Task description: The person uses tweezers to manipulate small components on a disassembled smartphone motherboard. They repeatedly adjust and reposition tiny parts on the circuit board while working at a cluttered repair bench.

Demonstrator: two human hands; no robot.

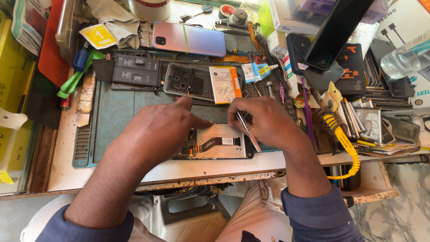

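Note:
An opened phone (219, 142) lies face down on the teal work mat (112, 116), its circuit board and a black flex cable showing. My left hand (156, 130) rests on the phone's left part, with the index finger stretched out over its top edge. My right hand (262, 118) is shut on metal tweezers (248, 130), whose tip points down at the phone's right side. Behind the hands lie a phone frame (186, 80), an orange and white battery (225, 84) and a black battery (136, 69).
A pink and blue phone (188, 38) with a green band lies at the back. A soldering iron stand with a yellow coiled lead (342, 139) sits to the right. Boxes, phone parts and a plastic bottle (405, 58) crowd the right side; a green tool (78, 74) lies left.

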